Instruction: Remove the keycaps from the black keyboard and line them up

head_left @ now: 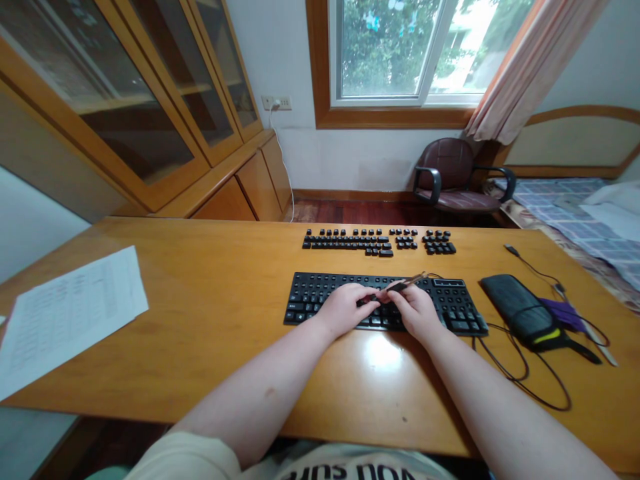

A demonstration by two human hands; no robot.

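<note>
A black keyboard lies on the wooden desk in front of me. Both hands rest on its middle. My right hand is closed on a thin stick-like tool that points up and to the right above the keys. My left hand has its fingers curled and pinched against the keys beside the tool's lower end; what is in them is too small to see. Beyond the keyboard, rows of loose black keycaps are laid out in keyboard order.
A printed sheet of paper lies at the desk's left edge. A black pouch, a purple item and black cables sit to the right. A chair and a bed stand beyond the desk.
</note>
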